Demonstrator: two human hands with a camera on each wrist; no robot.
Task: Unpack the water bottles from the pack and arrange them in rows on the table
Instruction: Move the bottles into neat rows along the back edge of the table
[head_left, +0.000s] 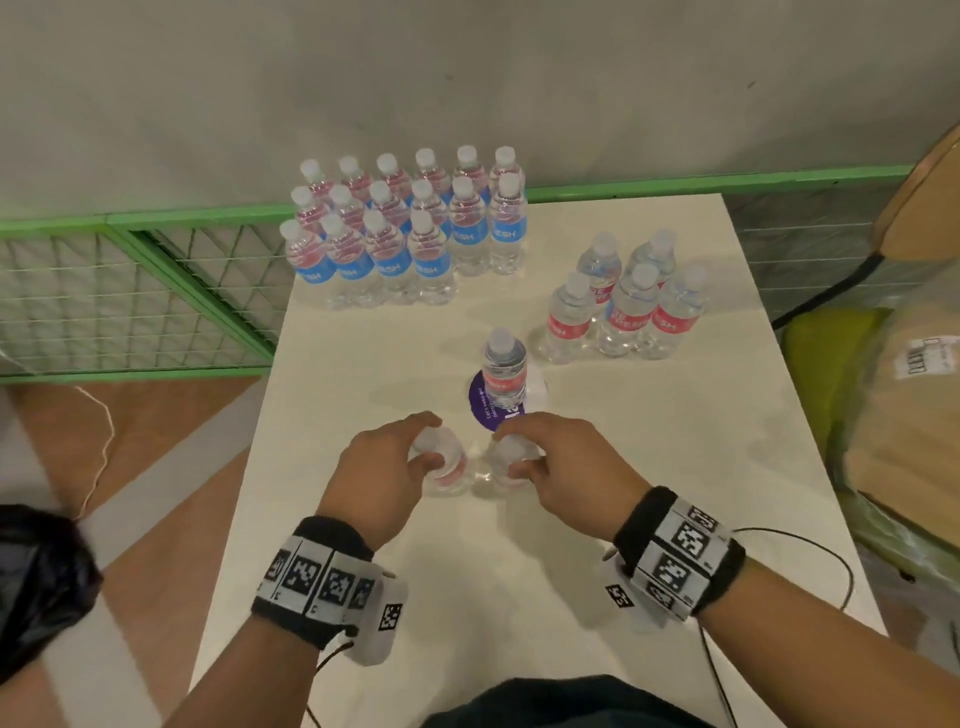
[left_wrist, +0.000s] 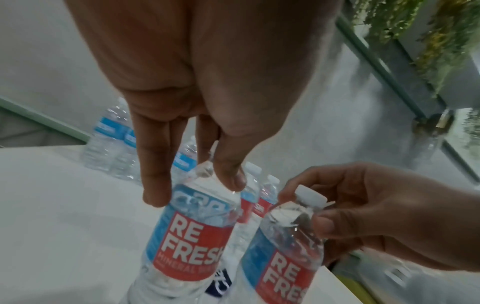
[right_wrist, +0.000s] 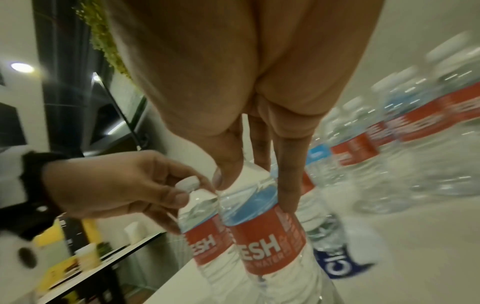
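Observation:
Near the middle of the white table (head_left: 571, 519) my left hand (head_left: 423, 452) grips the top of a red-labelled water bottle (head_left: 449, 475) (left_wrist: 192, 236). Beside it my right hand (head_left: 514, 457) (right_wrist: 254, 191) holds a second such bottle (head_left: 498, 478) (right_wrist: 265, 242) by its neck. The two bottles stand side by side, almost touching. Just behind them a third bottle (head_left: 505, 369) stands alone on the purple and white pack wrap (head_left: 483, 410). Several bottles with blue labels facing me (head_left: 405, 234) stand in three rows at the back left. Several more with red labels showing (head_left: 623, 306) stand clustered at the right.
A green wire fence (head_left: 130, 291) runs beyond the table's left and far edges. Wrapped cardboard boxes (head_left: 909, 415) sit close to the right edge. A dark object (head_left: 41, 582) lies on the floor at the left. Cables trail from both wristbands.

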